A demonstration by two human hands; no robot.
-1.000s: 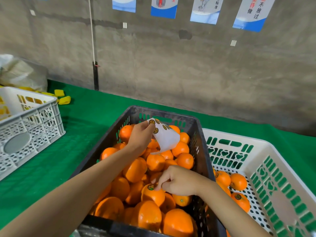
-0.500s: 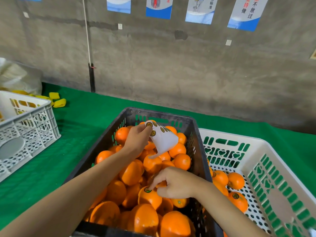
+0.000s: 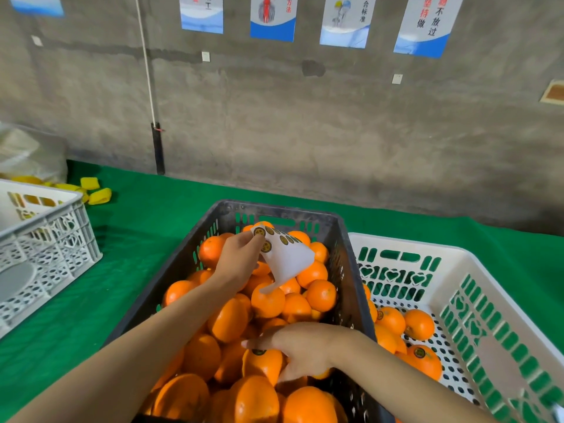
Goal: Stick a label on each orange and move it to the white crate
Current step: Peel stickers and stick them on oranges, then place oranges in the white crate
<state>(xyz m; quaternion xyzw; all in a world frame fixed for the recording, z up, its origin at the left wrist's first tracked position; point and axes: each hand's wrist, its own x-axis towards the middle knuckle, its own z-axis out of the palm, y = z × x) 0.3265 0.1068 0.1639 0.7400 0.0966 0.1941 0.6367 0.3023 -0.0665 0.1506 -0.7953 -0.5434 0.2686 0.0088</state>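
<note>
Step in hand: labelling is done on one fruit; the labelled orange (image 3: 262,363) lies on top of the pile at the near end of the black crate (image 3: 345,270), its round sticker facing up, and is being taken up for transfer.
Right hand: the right hand (image 3: 305,349) lies over this orange, with the fingers bent across the top and the thumb against the near right side, in what reads as a grip.
Left hand: the left hand (image 3: 239,259) is raised over the far half of the black crate and pinches the curled label sheet (image 3: 288,261) by its upper corner; several round stickers remain along the sheet's top edge.
Destination: the white crate (image 3: 409,244) touches the black crate on the right and holds a few oranges (image 3: 419,325), some with stickers visible.
Next move: lift the orange over the shared crate walls and set it down to the right among the labelled fruit, then peel a fresh sticker from the sheet.
Hidden or unclear: the fingertips under the orange cannot be seen, so the firmness of the hold is a judgement. The near ends of both crates are cut off. The sticker print is too small to read, and the number of unlabelled fruit lower in the pile is unknown.
</note>
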